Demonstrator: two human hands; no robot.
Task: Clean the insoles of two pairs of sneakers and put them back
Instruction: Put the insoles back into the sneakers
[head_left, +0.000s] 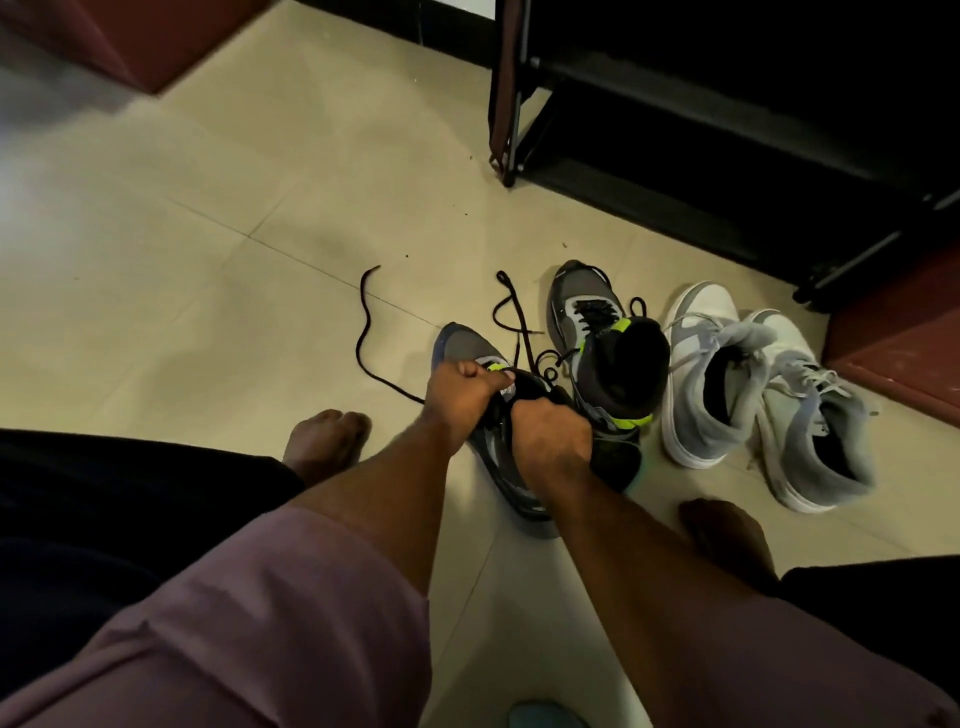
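Fingers (480, 382) of both hands are curling around the near grey sneaker (467, 343), and from the head view that is all I am getting to work with. I am seeing the left hand (462, 397) gripping its tongue, thumb on top, while the right hand (550, 434) is clamping the collar at the opening; whether an insole is inside I cannot tell. Its mate (608, 358) is standing just beside it, touching, and the white pair (753, 395) is lying further right on the floor (208, 234). Loose lace (366, 332) is trailing away to the left. I am judging that a hard pull could drag that lace under a bare foot (324, 436), knock the mate over, or tear the tongue stitching.
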